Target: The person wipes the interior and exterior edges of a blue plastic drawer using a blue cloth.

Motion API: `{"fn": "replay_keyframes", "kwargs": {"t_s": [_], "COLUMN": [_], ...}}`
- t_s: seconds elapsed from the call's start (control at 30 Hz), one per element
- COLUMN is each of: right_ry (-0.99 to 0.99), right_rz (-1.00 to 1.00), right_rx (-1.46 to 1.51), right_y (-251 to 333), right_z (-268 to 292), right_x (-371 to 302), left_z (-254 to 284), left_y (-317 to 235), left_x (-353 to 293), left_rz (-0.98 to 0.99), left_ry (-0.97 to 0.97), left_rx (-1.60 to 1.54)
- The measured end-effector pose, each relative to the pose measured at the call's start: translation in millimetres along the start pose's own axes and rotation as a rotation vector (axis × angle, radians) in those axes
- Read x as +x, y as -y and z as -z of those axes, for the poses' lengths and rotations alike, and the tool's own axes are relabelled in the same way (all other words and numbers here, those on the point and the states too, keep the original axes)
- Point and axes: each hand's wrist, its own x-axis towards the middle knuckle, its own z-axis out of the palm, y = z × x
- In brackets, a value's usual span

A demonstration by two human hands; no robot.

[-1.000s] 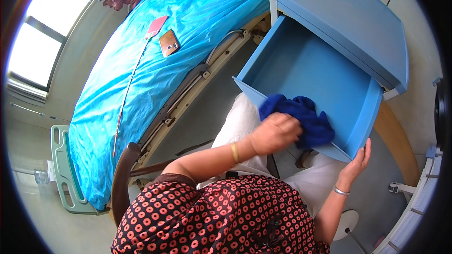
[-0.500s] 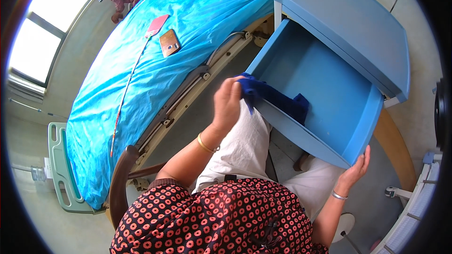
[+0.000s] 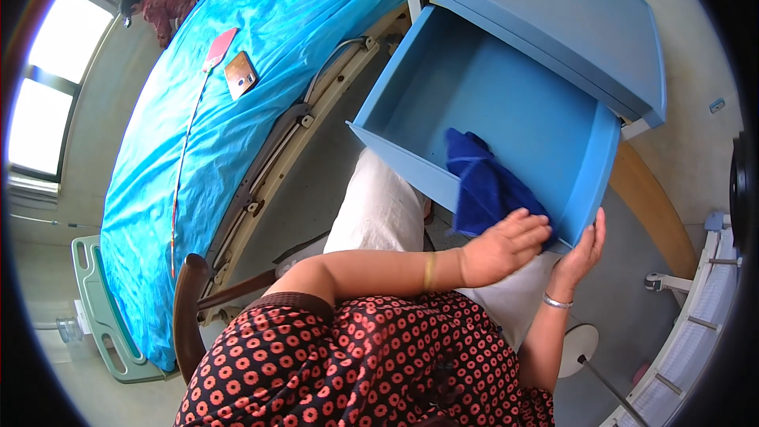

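Observation:
A dark blue cloth is draped over the front panel of the pulled-out light blue drawer, partly inside and partly hanging outside. My left hand is at the cloth's right end, pressing it on the front rim near the right corner. The fingers are bent over the cloth, and their tips are partly hidden. At that same corner, my right hand holds the drawer from outside, its fingers up along the side wall. Inside the drawer, only the cloth shows.
The blue cabinet stands behind the drawer. To the left, a bed with a shiny blue cover bears a phone and a red fly swatter. A wooden chair arm is beside me; a white bed rail is at the right.
My left hand has swept the cloth along the front rim from the left corner to the right one. My right hand stays at the drawer's corner. The whole view has shifted slightly.

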Motion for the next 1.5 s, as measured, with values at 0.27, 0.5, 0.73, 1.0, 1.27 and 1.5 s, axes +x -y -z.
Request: {"fn": "replay_keyframes", "kwargs": {"t_s": [0.27,0.5,0.73,1.0,1.27,1.5], "right_ry": [0.106,0.166,-0.041,-0.086,0.140,0.047], "right_rz": [-0.049,0.026,-0.139,0.272,0.447,0.126], "right_rx": [0.074,-0.016,0.126,-0.397,-0.984,-0.941], "right_y": [8,12,-10,-78,-117,-139], "right_z": [6,8,37,56,49,72], "right_x": [-4,-6,-5,-9,-17,12], "left_z": [-4,75,147,185,188,164], "left_y": [-11,36,83,125,186,181], "left_x": [25,-10,-50,-32,-26,14], "left_rz": [-0.079,-0.069,0.085,0.506,0.733,0.918], "left_ry": [0.058,0.079,0.104,-0.342,0.000,0.393], "left_rx": [0.152,0.277,0.381,0.432,0.450,0.519]}}
